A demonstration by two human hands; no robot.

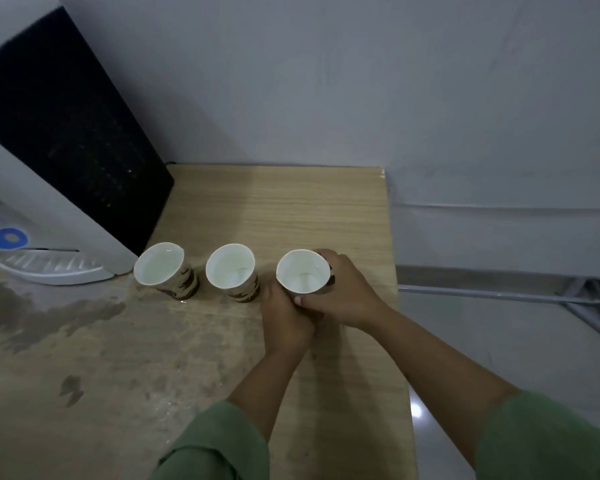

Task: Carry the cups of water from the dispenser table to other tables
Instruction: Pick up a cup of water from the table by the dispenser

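Three paper cups stand in a row on the wooden surface [291, 209], just right of the water dispenser [49, 188]. Left cup [163, 270] and middle cup [232, 276] stand free. The rightmost cup [302, 271], near the surface's right edge, is enclosed by both hands: right hand [343, 294] wrapped around its far and right side, left hand [284, 315] closed on its near lower wall, fingers of the two meeting below the rim. All three look filled.

Step in hand, as I judge it: the pickup of the first cup. Next move calls for a level lift and light squeeze (thin paper walls buckle easily).

Wet patches darken the surface at left. Cups carry a brown pattern; no writing legible. The dispenser has a blue round tap cap [9, 238], no readable brand.
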